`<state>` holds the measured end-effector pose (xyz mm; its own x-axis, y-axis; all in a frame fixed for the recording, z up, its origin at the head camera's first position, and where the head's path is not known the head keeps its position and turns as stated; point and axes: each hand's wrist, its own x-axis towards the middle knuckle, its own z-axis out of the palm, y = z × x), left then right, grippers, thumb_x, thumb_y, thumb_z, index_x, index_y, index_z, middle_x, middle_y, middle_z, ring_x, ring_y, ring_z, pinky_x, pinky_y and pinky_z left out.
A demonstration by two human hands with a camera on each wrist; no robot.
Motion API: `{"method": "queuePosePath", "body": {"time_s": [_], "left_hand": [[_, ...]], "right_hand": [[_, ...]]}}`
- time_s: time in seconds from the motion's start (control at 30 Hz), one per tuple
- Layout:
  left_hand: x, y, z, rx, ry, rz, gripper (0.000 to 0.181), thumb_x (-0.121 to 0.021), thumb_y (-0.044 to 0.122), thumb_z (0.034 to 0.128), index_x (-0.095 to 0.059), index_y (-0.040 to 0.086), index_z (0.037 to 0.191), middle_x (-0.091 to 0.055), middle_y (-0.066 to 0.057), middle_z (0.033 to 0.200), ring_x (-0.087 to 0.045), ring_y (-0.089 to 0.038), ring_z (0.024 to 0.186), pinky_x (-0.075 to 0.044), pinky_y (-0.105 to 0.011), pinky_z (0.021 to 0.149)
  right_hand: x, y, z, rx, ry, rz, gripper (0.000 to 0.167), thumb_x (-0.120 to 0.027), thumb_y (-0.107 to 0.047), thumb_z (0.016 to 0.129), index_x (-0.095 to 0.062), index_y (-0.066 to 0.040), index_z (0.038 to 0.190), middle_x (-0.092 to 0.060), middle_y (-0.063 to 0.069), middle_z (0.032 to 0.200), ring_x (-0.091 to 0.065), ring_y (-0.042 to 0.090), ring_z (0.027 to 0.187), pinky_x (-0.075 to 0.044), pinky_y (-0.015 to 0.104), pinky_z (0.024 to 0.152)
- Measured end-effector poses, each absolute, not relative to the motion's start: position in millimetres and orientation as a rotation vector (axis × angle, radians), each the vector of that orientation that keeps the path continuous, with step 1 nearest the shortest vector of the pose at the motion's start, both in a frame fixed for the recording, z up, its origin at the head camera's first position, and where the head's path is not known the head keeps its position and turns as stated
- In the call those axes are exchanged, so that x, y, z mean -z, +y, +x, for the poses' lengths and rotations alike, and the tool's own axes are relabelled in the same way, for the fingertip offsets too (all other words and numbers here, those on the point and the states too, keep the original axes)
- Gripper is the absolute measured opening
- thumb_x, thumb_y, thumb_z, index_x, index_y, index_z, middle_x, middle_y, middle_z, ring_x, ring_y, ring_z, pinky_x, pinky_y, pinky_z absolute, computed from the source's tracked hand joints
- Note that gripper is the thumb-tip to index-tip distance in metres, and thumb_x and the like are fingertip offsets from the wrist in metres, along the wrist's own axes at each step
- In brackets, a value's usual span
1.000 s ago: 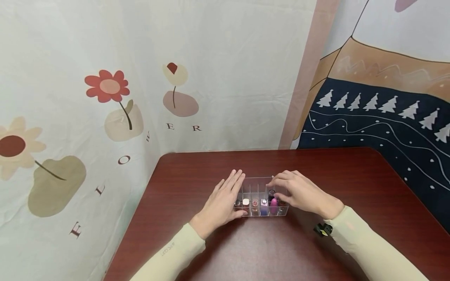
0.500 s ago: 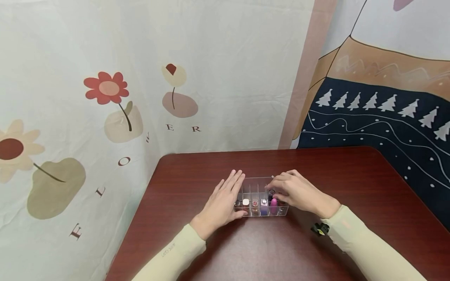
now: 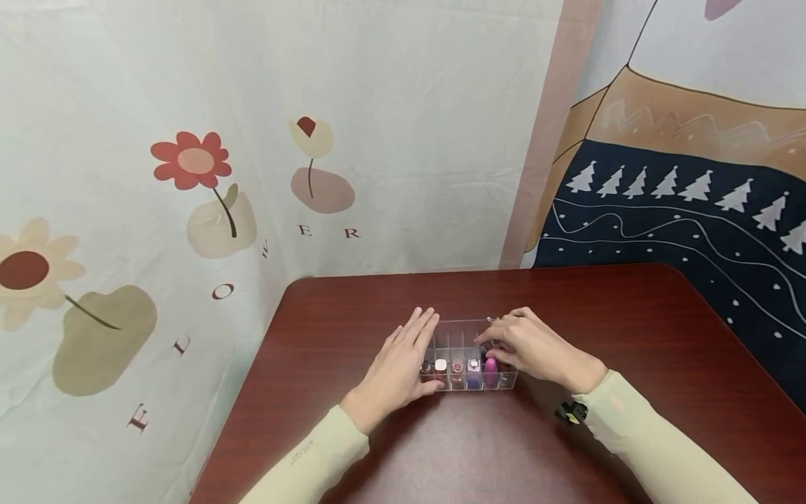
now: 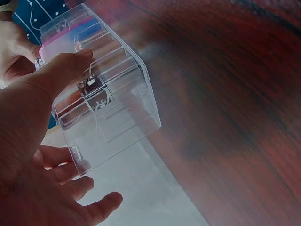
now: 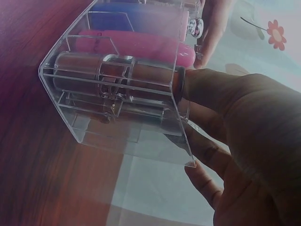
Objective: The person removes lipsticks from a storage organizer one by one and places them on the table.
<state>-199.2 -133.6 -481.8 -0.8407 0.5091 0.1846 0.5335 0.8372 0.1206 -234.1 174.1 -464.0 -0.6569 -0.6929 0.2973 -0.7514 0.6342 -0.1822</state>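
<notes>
A clear plastic divided organizer (image 3: pixel 455 336) stands on the table, with lipsticks and similar tubes upright in its front row. Among them are a bright pink tube (image 3: pixel 490 371), a purple-blue one (image 3: pixel 474 375) and a white-capped one (image 3: pixel 441 367). My left hand (image 3: pixel 393 364) rests against the organizer's left end, fingers straight and thumb across the front, as the left wrist view (image 4: pixel 61 70) also shows. At the right end my right hand (image 3: pixel 535 348) reaches in from above. Its thumb and fingers close around a dark-topped lipstick tube (image 3: pixel 485 348) in a rear compartment, mostly hidden.
The organizer sits mid-way on a reddish-brown wooden table (image 3: pixel 403 301). Behind it hangs a pale cloth (image 3: pixel 409 140) with printed flowers, and a dark printed cloth (image 3: pixel 661 224) hangs at the right. A dark wrist device (image 3: pixel 571 412) sits at the right sleeve.
My right hand's thumb and fingers have come together around the dark-topped tube, and the hand has shifted slightly left. My left hand keeps its place on the organizer.
</notes>
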Motion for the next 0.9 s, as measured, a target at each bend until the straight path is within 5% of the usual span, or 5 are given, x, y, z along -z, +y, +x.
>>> {"method": "queuePosePath", "body": {"time_s": [0.9], "left_hand": [[483.4,-131.8,-199.4,0.293,-2.843,-0.815,0.133,-0.106,0.053,0.0836,-0.031,0.004,0.183,-0.037,-0.015,0.191,-0.036,-0.038,0.179,-0.049,-0.063,0.135]], "right_hand": [[463.6,178.8,-231.9,-0.471,-2.579,1.161,0.028,-0.096,-0.016,0.098,-0.09,-0.018,0.125,-0.09,-0.006,0.117,-0.084,0.021,0.121,-0.057,0.052,0.107]]}}
